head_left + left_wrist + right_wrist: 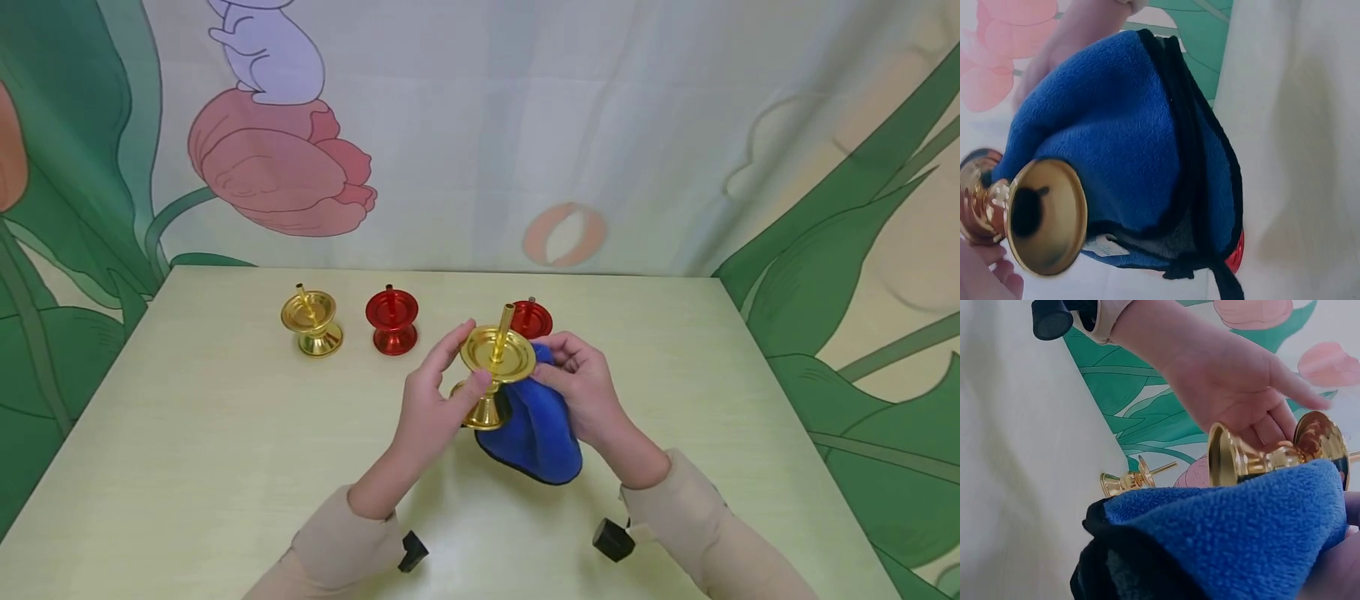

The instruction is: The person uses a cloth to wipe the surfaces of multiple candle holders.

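Observation:
A shiny gold candle holder (517, 362), with a shallow dish, a thin upright tube and a flared foot, is held up over the table, tilted a little. My left hand (423, 404) grips it from the left, thumb at the front of the dish. A blue cloth (543, 437) with dark edging hangs from my right hand (592, 392), which pinches it against the holder's right side. The left wrist view shows the foot's hollow underside (1054, 212) beside the cloth. In the right wrist view the cloth (1241, 531) covers part of the holder (1260, 462).
Behind my hands on the pale table (187, 433) stand a second gold candle holder (321, 340), a red one (394, 338) and another red one (534, 321), partly hidden. A printed curtain (450, 150) hangs behind the table's back edge.

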### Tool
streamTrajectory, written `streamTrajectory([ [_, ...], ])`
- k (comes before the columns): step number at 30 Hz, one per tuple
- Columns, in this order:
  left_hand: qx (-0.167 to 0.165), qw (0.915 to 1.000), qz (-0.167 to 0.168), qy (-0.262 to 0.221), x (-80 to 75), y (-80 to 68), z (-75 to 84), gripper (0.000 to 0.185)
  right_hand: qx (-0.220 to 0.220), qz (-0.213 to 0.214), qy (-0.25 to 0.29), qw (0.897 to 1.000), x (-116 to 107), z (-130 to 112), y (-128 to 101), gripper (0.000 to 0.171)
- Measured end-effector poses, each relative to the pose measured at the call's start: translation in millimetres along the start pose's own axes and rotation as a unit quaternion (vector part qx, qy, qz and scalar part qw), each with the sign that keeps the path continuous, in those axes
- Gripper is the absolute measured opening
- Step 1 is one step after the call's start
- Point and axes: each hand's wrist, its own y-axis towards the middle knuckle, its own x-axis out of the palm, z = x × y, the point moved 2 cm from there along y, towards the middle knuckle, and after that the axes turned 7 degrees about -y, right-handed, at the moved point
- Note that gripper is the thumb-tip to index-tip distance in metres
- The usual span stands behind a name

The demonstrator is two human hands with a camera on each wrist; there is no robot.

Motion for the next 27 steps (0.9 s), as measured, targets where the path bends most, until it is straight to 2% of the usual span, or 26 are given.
streamTrajectory([
  [3, -0.008, 0.9999, 0.004, 0.007, 1.9, 0.1, 0.5, 0.062, -0.008, 0.001, -0.004, 1.0, 2, 0, 0, 0.021],
  [5, -0.011, 0.9996, -0.016, -0.021, 1.4, 2.3, -1.6, 0.063, -0.01, -0.003, -0.004, 1.0, 2, 1, 0, 0.021],
  [7, -0.013, 0.9957, -0.06, -0.07, -0.7, 4.8, -4.8, 0.064, -0.01, -0.013, -0.002, 1.0, 1, 2, -1, 0.023],
  [9, -0.02, 0.987, -0.114, -0.112, -3.3, 7.3, -8.5, 0.07, -0.011, -0.03, 0.006, 0.999, -1, 3, -1, 0.024],
  [11, -0.03, 0.9784, -0.156, -0.132, -6.0, 8.9, -11.8, 0.08, -0.013, -0.046, 0.01, 0.999, -3, 5, -2, 0.024],
  [12, -0.033, 0.9767, -0.166, -0.132, -7.3, 9.4, -12.7, 0.084, -0.015, -0.052, 0.01, 0.998, -3, 5, -1, 0.024],
  [14, -0.03, 0.9808, -0.157, -0.111, -9.2, 10.0, -12.8, 0.085, -0.015, -0.053, 0.009, 0.998, -4, 6, -1, 0.023],
  [17, -0.013, 0.993, -0.097, -0.067, -9.6, 8.7, -11.6, 0.07, -0.01, -0.03, -0.005, 0.999, -5, 6, 0, 0.023],
  [19, 0.007, 0.9981, -0.056, -0.024, -7.4, 6.1, -10.2, 0.058, 0.0, -0.011, -0.015, 1.0, -6, 6, 1, 0.023],
  [21, 0.025, 0.9989, -0.036, 0.019, -3.3, 2.9, -9.1, 0.05, 0.006, 0.006, -0.025, 1.0, -5, 6, 1, 0.022],
  [23, 0.031, 0.9979, -0.031, 0.049, 1.4, 0.2, -8.3, 0.051, 0.01, 0.021, -0.035, 0.999, -5, 6, 2, 0.018],
  [25, 0.023, 0.9971, -0.029, 0.067, 5.4, -1.5, -6.9, 0.059, 0.006, 0.028, -0.047, 0.998, -4, 6, 2, 0.018],
  [27, 0.0, 0.9975, -0.02, 0.068, 7.8, -1.6, -5.8, 0.067, -0.002, 0.024, -0.055, 0.998, -3, 5, 1, 0.024],
])
